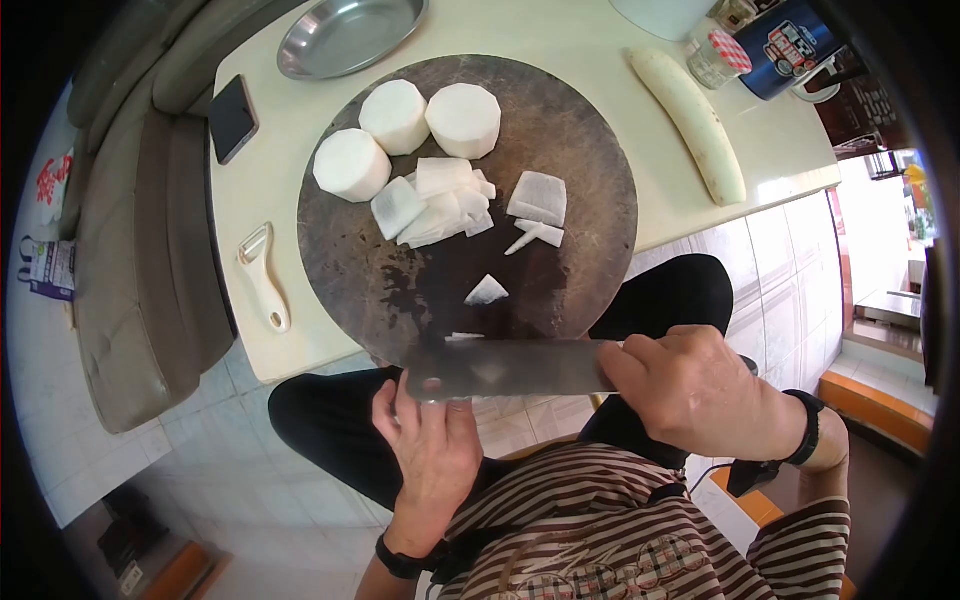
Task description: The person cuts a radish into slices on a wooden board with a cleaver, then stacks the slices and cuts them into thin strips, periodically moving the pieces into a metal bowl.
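My right hand (pixel 680 385) is closed around the handle end of a cleaver (pixel 540 368), whose broad blade lies across the view below the cutting board. At the blade's far end my left hand (pixel 435 450) has its fingers stretched and apart, some tips hidden behind the steel. Beyond the blade is a round dark cutting board (pixel 580 120), wet near the front. Flat white radish slices (pixel 440 205) lie piled on it, with more slices (pixel 538 198) to their right. A small triangular piece (pixel 487 291) sits nearer the blade. Several peeled radish chunks (pixel 465 120) stand at the back left.
On the cream table (pixel 270 340) are a peeler (pixel 262 280) and a phone (pixel 234 119) at left. A metal dish (pixel 350 35) stands at the back. A long pale radish (pixel 690 125), a glass jar (pixel 718 60) and a blue canister (pixel 788 50) are at right.
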`<action>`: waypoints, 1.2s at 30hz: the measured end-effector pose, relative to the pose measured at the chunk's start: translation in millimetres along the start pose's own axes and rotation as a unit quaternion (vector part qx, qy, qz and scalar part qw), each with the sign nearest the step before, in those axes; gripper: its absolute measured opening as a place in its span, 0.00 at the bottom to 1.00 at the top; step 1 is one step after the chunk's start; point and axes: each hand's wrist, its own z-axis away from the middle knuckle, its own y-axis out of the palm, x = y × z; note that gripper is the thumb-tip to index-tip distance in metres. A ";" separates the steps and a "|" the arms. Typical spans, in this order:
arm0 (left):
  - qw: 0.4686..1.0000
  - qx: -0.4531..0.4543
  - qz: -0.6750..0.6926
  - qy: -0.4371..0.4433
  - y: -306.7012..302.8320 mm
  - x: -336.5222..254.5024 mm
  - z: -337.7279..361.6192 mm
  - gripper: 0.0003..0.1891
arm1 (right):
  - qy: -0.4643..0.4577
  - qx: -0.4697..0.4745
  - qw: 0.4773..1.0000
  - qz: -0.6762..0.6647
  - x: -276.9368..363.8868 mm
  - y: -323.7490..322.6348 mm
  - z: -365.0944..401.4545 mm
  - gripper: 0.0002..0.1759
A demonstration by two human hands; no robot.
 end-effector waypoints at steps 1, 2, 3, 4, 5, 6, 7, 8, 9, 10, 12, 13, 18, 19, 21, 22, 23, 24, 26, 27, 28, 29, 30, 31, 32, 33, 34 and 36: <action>1.000 -0.004 0.005 -0.003 0.6 -0.2 0.1 0.09 | 0.010 -0.010 1.000 -0.017 -2.4 0.7 3.0 0.10; 1.000 -0.008 0.011 -0.006 0.9 -0.5 0.3 0.10 | 0.009 -0.010 1.000 -0.016 -4.8 0.5 6.4 0.10; 1.000 -0.009 0.011 -0.007 1.0 -0.7 0.1 0.10 | 0.024 0.000 0.999 -0.032 -7.6 0.0 10.2 0.10; 1.000 -0.009 0.009 -0.011 1.2 -1.1 -0.5 0.10 | 0.039 0.009 0.998 -0.048 -9.0 -0.2 12.2 0.10; 1.000 -0.009 0.007 -0.015 1.5 -1.8 -1.0 0.10 | 0.039 0.010 0.998 -0.047 -8.5 -0.2 12.5 0.10; 1.000 -0.010 0.008 -0.014 2.4 -1.7 -0.6 0.10 | 0.034 -0.008 0.998 -0.056 -7.2 0.3 12.4 0.10; 1.000 -0.013 0.008 -0.010 3.7 -0.5 0.3 0.10 | 0.028 -0.027 0.997 -0.065 -6.2 0.8 11.9 0.11; 1.000 -0.015 0.009 -0.006 4.2 0.6 0.8 0.10 | 0.028 -0.027 0.997 -0.065 -5.6 0.8 11.2 0.11; 1.000 -0.015 0.008 -0.006 3.6 0.8 0.6 0.10 | 0.023 -0.023 0.998 -0.057 -5.2 0.5 10.4 0.10; 1.000 -0.017 0.013 -0.008 2.8 0.7 -0.1 0.10 | 0.019 -0.019 0.998 -0.049 -5.1 -0.1 9.9 0.10; 1.000 -0.019 0.019 -0.011 2.4 1.2 -1.0 0.10 | 0.015 -0.007 0.999 -0.039 -6.7 -2.6 9.1 0.10; 1.000 -0.021 0.016 -0.003 2.4 2.1 -1.1 0.14 | 0.011 0.004 1.000 -0.029 -7.7 -3.3 8.6 0.10; 1.000 -0.018 0.009 0.004 2.3 3.0 0.9 0.18 | -0.006 -0.007 1.000 -0.006 -3.6 -0.6 -1.6 0.10; 1.000 -0.016 0.006 0.002 4.0 3.8 2.6 0.18 | -0.013 -0.006 1.000 0.009 -2.0 0.1 -2.7 0.10; 1.000 -0.015 0.003 0.001 4.4 3.3 3.0 0.18 | -0.009 -0.005 1.000 0.015 -1.1 2.4 -0.8 0.10; 1.000 -0.015 0.000 -0.001 3.8 2.1 2.5 0.17 | -0.003 -0.002 1.000 0.022 -0.6 2.9 0.0 0.10; 1.000 -0.016 -0.003 -0.003 3.2 1.3 1.9 0.17 | -0.003 -0.002 1.000 0.023 -1.8 2.4 1.7 0.10; 1.000 -0.017 -0.004 -0.003 2.9 0.9 1.4 0.17 | 0.010 -0.003 1.000 0.003 -4.3 1.5 4.7 0.11; 1.000 -0.013 0.017 -0.009 2.3 0.5 0.9 0.12 | 0.022 -0.003 1.000 -0.016 -7.2 -0.3 9.0 0.11; 1.000 -0.014 0.017 -0.009 1.9 -0.1 -0.5 0.12 | 0.032 0.002 0.999 -0.029 -8.1 -1.4 10.6 0.11; 1.000 -0.021 0.005 -0.007 1.4 -0.8 -2.6 0.14 | 0.042 0.007 0.998 -0.042 -8.6 -2.4 12.0 0.12; 1.000 -0.028 -0.008 -0.006 1.0 -1.3 -3.6 0.16 | 0.042 0.007 0.998 -0.041 -9.0 -2.3 13.0 0.12; 1.000 -0.029 -0.008 -0.006 1.4 -1.1 -3.2 0.16 | 0.038 -0.007 0.998 -0.054 -9.4 -1.5 13.5 0.12; 1.000 -0.025 0.000 -0.009 2.1 -0.4 -2.2 0.13 | 0.035 -0.021 0.997 -0.067 -9.0 -1.1 13.3 0.12; 1.000 -0.021 0.008 -0.012 2.3 0.2 -1.1 0.11 | 0.034 -0.021 0.997 -0.066 -7.9 -2.4 12.9 0.12; 1.000 -0.022 0.007 -0.013 2.8 -0.2 -0.7 0.11 | 0.035 -0.020 0.997 -0.072 -6.5 -4.8 12.6 0.11; 0.999 -0.028 0.007 -0.019 3.9 -1.6 -1.4 0.12 | 0.037 -0.018 0.996 -0.077 -5.6 -6.0 12.6 0.10; 0.999 -0.034 0.008 -0.026 4.9 -4.3 -4.3 0.14 | 0.046 -0.016 0.996 -0.074 -5.1 -3.8 14.3 0.09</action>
